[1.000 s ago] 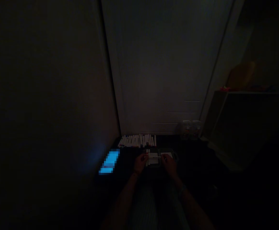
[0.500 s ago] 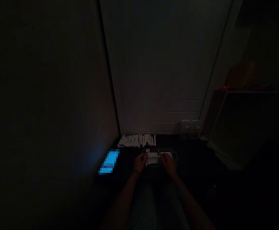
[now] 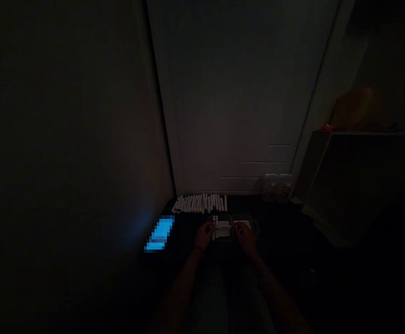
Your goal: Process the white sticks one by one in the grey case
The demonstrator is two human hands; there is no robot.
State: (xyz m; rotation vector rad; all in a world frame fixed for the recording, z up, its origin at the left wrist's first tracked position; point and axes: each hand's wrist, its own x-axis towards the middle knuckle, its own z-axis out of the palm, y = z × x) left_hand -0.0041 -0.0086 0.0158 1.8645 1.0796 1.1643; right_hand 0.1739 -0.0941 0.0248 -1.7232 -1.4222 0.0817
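Observation:
The scene is very dark. My left hand [image 3: 203, 235] and my right hand [image 3: 246, 237] both rest at a small dark tray [image 3: 254, 226] on the floor. Between them lies a white marker [image 3: 223, 228], and each hand pinches one end of it. White pieces, one of them [image 3: 242, 223] near my right hand, sit inside the tray, and two upright white markers [image 3: 215, 226] stand beside my left fingers. A row of several white markers [image 3: 199, 203] lies just beyond the tray, against the door.
A glowing blue phone screen [image 3: 160, 234] lies on the floor to the left. Two small clear containers [image 3: 277, 187] stand at the foot of the white door [image 3: 237, 102]. A white cabinet [image 3: 356, 176] stands on the right, a wall on the left.
Both hands stay at the tray with only slight shifts; the marker between them keeps its place. The view has wobbled a little.

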